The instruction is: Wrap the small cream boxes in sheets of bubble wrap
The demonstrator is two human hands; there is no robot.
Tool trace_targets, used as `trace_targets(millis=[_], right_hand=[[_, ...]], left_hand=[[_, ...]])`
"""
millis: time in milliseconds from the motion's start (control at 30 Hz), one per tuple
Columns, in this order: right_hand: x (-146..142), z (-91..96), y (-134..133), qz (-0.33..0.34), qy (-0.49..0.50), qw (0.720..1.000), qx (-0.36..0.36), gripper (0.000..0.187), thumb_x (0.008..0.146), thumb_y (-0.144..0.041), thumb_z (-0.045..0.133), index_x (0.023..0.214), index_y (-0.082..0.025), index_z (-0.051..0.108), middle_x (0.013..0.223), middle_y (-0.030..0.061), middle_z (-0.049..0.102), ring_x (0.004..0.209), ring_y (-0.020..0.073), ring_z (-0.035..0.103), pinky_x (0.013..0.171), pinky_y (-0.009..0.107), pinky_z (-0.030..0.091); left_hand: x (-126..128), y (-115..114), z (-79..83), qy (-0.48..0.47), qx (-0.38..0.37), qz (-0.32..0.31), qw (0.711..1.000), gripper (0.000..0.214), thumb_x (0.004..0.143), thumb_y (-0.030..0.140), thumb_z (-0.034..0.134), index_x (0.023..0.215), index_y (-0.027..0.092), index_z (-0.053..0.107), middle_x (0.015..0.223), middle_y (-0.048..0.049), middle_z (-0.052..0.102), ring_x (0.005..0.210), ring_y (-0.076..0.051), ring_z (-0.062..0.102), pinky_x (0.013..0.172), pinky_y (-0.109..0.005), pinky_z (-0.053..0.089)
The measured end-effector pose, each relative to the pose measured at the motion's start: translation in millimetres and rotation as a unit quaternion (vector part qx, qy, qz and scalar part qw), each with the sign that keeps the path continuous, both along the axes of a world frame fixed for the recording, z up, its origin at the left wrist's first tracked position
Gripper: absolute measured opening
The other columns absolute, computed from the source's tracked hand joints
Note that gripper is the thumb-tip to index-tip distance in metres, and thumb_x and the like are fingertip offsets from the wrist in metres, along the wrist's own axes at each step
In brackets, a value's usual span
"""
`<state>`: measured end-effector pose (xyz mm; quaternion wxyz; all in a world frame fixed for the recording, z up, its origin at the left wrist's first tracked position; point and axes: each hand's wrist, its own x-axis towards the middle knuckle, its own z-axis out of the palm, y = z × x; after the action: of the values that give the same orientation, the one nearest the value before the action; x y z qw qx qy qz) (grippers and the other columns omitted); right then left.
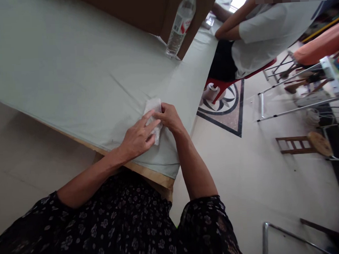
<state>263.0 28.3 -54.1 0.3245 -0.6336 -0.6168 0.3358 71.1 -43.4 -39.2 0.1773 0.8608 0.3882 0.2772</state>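
Observation:
A small white folded tissue (153, 107) lies near the corner of a table covered with a pale green cloth (70, 71). My left hand (137, 138) rests on the tissue with its fingers stretched flat over it. My right hand (170, 117) pinches the tissue's right edge with curled fingers. Both forearms reach in from dark floral sleeves.
A clear plastic water bottle (181, 22) stands beside a brown cardboard box (152, 8) at the table's far side. Another person in a white shirt (266, 31) sits on a red chair (226, 84) further along. A wooden stool (303, 144) and metal frames stand on the tiled floor at right.

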Motion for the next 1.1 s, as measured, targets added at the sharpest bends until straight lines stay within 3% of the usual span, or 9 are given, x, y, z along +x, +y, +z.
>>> trace_targets(millis=[167,433,633,833,1000,1100], right_hand=[[-7,2.4,-3,0.013,0.084,0.996,0.007,0.012,0.074,-0.032,0.062,0.072,-0.021,0.057,0.068,-0.0055,0.048,0.069,0.0126,0.042,0.065,0.028,0.035],[-8,7.7,-22,0.022,0.203,0.977,0.054,0.02,0.082,-0.042,0.069,0.086,-0.023,0.062,0.079,-0.0027,0.062,0.075,0.014,0.054,0.071,0.029,0.049],[-8,26.8,-60,0.07,0.117,0.984,0.113,0.016,0.094,-0.038,0.064,0.088,-0.024,0.068,0.087,0.0002,0.071,0.084,0.0186,0.066,0.083,0.035,0.056],[-12,21.3,-99,0.064,0.014,0.98,0.188,0.013,0.092,-0.023,0.066,0.099,-0.029,0.075,0.113,0.0023,0.082,0.116,0.0255,0.073,0.108,0.046,0.053],[-17,11.3,-109,0.072,-0.015,0.973,0.218,0.016,0.094,-0.02,0.063,0.099,-0.03,0.074,0.117,0.0015,0.083,0.119,0.0249,0.074,0.11,0.046,0.052],[-19,9.3,-112,0.072,-0.029,0.969,0.236,0.014,0.096,-0.022,0.064,0.1,-0.03,0.074,0.118,0.0016,0.083,0.12,0.0256,0.075,0.11,0.046,0.052]], left_hand=[[-1,8,-2.1,0.026,-0.01,-0.036,0.999,0.036,0.093,0.015,0.055,0.126,0.017,0.07,0.128,-0.0132,0.076,0.113,-0.029,0.071,0.104,-0.048,0.058],[-3,5,-7.8,-0.055,-0.047,-0.002,0.997,0.031,0.091,0.018,0.06,0.121,0.021,0.068,0.126,-0.0101,0.071,0.118,-0.026,0.068,0.106,-0.043,0.057],[-3,-4,-14.3,-0.112,-0.043,0.109,0.987,0.04,0.084,0.022,0.07,0.122,0.022,0.055,0.12,-0.0085,0.063,0.107,-0.024,0.065,0.096,-0.041,0.059],[-7,2,-19.5,-0.12,-0.031,0.086,0.989,0.07,0.08,0.024,0.076,0.144,0.019,0.046,0.136,-0.0148,0.057,0.123,-0.029,0.058,0.1,-0.044,0.055],[-12,8,-12.3,-0.039,-0.017,0.096,0.995,0.04,0.081,0.029,0.08,0.12,0.023,0.068,0.138,-0.013,0.059,0.118,-0.031,0.057,0.107,-0.05,0.049],[-14,9,-9.1,-0.025,-0.031,0.097,0.994,0.029,0.082,0.029,0.079,0.109,0.024,0.069,0.138,-0.0115,0.063,0.125,-0.033,0.058,0.109,-0.051,0.048]])
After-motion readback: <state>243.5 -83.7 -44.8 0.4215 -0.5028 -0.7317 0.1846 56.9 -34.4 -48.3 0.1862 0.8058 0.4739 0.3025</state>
